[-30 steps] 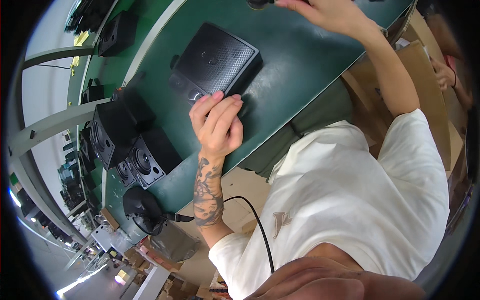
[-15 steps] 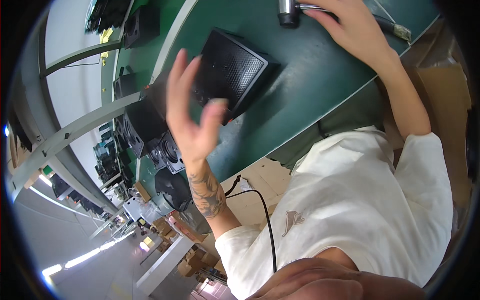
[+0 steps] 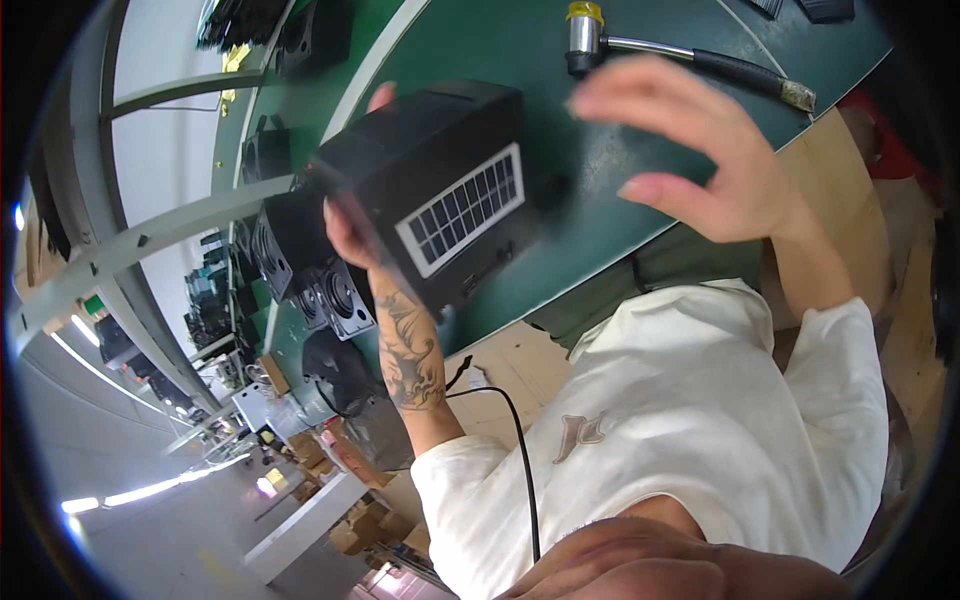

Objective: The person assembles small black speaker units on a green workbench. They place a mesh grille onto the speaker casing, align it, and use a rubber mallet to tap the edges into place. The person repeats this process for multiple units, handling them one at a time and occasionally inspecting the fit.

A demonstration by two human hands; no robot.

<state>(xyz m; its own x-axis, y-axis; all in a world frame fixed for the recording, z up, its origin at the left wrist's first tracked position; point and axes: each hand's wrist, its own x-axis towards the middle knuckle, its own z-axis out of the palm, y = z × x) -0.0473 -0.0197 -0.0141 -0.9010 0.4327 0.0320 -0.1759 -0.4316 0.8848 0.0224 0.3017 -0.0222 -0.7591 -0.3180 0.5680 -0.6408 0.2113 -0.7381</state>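
My left hand (image 3: pixel 345 225) grips a black speaker box (image 3: pixel 430 190) and holds it lifted and tilted above the green table (image 3: pixel 600 190). A small solar panel (image 3: pixel 460 208) on one face of the box points toward me. My right hand (image 3: pixel 690 150) hovers open to the right of the box, fingers spread, not touching it. Just behind that hand a mallet (image 3: pixel 660 50) with a yellow and chrome head and a black handle lies on the table.
Black speaker units (image 3: pixel 300 270) with round cones stand in a row at the table's left edge. A black cable (image 3: pixel 515 450) runs down past my white sleeve. Grey frame bars (image 3: pixel 150 240) cross the left side. Cardboard boxes (image 3: pixel 340 460) sit on the floor below.
My left hand has taken the black speaker box off the table, raised it and turned it so its solar panel shows. My right hand let go of the mallet and moved toward the box.
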